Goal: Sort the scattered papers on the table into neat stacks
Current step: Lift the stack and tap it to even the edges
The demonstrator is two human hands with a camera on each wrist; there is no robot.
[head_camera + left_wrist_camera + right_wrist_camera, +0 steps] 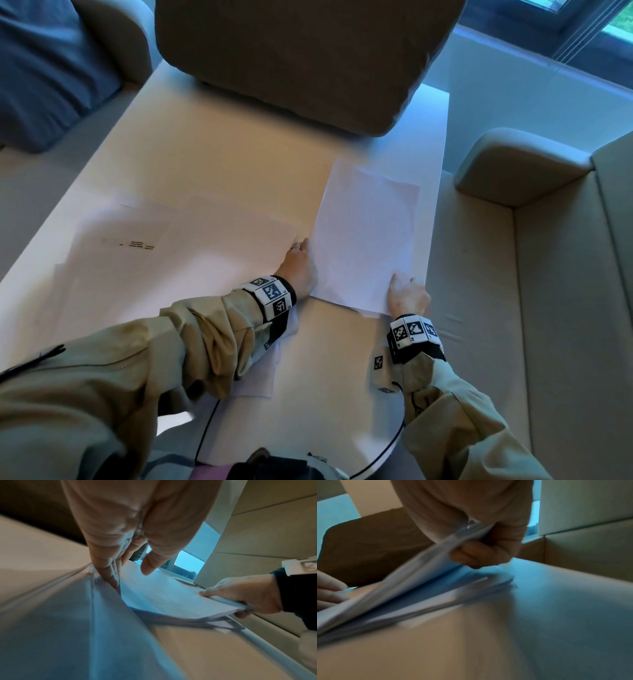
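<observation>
A stack of white papers (370,236) lies at the right side of the white table (239,164). My left hand (301,263) rests against the stack's left edge, its fingers (109,572) straight along that edge and the thumb spread over the paper. My right hand (406,291) pinches the stack's near right corner, thumb on top and fingers beneath. The upper sheets (423,566) are raised off the lower sheets (453,596) that stay flat on the table. Loose sheets (154,246) lie overlapping on the left, one with a dark printed line. Another sheet (260,373) lies under my left forearm.
A brown cushion (301,58) covers the table's far end. A beige sofa (548,274) runs close along the table's right edge, and blue fabric (51,68) lies at the far left. Black cables (205,435) hang near my body.
</observation>
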